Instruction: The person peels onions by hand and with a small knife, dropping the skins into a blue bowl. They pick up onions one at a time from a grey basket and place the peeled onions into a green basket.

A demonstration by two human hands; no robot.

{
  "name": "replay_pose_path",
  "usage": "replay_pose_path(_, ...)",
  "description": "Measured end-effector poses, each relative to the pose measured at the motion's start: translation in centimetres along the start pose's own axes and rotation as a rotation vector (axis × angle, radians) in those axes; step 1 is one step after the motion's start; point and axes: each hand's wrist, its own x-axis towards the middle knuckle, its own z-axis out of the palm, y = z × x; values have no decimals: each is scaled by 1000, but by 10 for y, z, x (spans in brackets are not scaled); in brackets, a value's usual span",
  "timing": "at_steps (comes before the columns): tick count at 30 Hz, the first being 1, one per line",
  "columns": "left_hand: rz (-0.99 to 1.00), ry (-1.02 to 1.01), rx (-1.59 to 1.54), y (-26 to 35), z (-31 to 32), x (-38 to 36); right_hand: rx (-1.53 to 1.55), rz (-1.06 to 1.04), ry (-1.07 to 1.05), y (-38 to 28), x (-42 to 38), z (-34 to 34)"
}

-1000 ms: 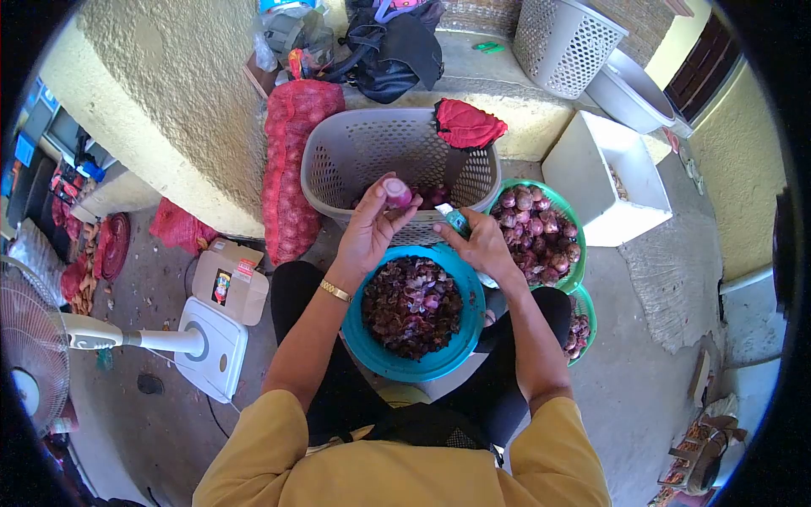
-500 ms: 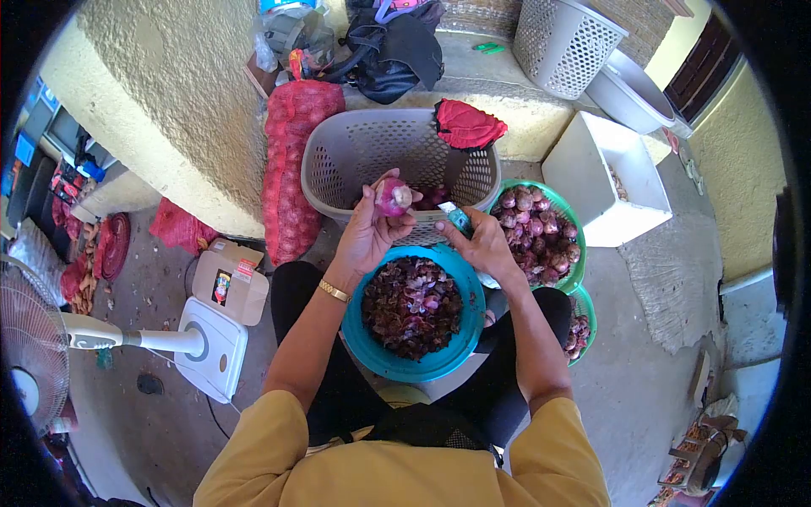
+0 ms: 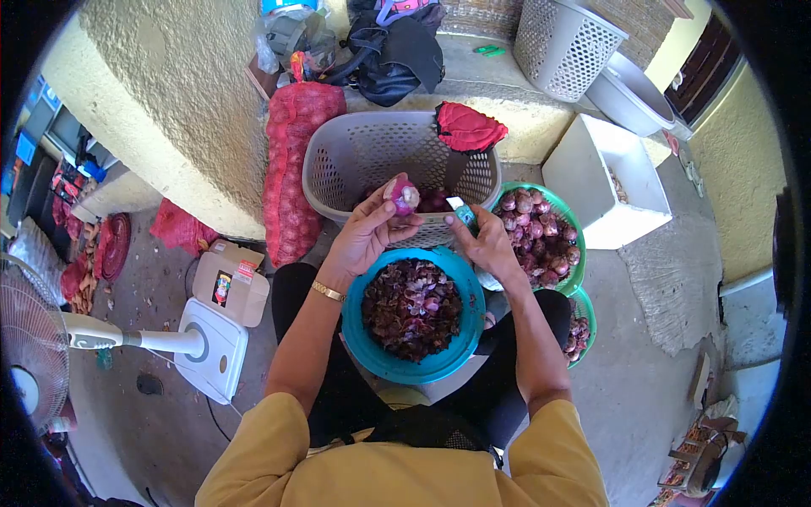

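Biggest first on my feed: grey crate (image 3: 397, 139) upper centre, a few onions (image 3: 436, 200) in its bottom; lumpy red sack (image 3: 291, 186) left of it; blue basin (image 3: 414, 373) mid-frame, full of dark peelings (image 3: 401, 331); green basket (image 3: 579, 258) right of centre, heaped with bulbs (image 3: 539, 237). Left hand (image 3: 363, 235), mid-frame: fingers curled, thumb against a single onion (image 3: 407, 199) held up, overlapping the crate in view. Right hand (image 3: 487, 247), just right: fingers wrapped on a small knife (image 3: 464, 212), blade toward upper left, apart from that onion. Can't make out every fingertip. My read: onion's light, firm, slick where bare, outer layer marks easily. I'd grip it round the widest part, ends free, fingertips well back from the blade; knife by the handle only.
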Motion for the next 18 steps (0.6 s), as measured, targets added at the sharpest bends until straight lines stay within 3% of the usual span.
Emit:
replay_pose_path(3, -3, -33, 22, 0, 3, -1, 82, 14, 9, 5, 2, -1)
replay_pose_path(5, -11, -6, 89, 1, 6, 0, 261, 287, -221, -4, 3, -8)
replay_pose_path(11, -76, 25, 140, -4, 4, 5, 525, 81, -267, -6, 2, -6)
replay_pose_path(18, -97, 75, 109, -9, 9, 8, 558, 102, -227, -19, 2, -13)
